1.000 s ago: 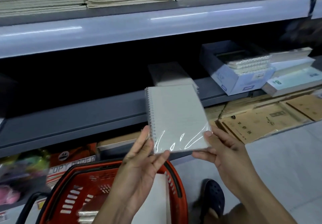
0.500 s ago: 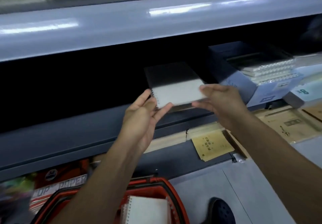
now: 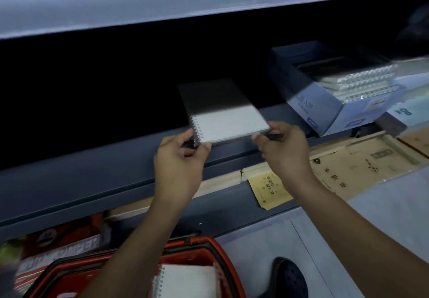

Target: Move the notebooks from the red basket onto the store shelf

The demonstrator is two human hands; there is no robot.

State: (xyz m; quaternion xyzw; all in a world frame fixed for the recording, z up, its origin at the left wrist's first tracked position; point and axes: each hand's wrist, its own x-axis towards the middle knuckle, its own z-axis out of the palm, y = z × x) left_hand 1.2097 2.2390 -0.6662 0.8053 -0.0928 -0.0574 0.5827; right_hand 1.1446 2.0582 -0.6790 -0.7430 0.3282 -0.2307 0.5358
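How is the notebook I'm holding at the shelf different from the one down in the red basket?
The held notebook is gripped at its near corners by the left hand and right hand; the basket notebook lies untouched in the red basket.
The held notebook reaches partly into the dark shelf, its far half in shadow; the basket notebook is evenly lit.
Both are pale and spiral-bound along the left edge.
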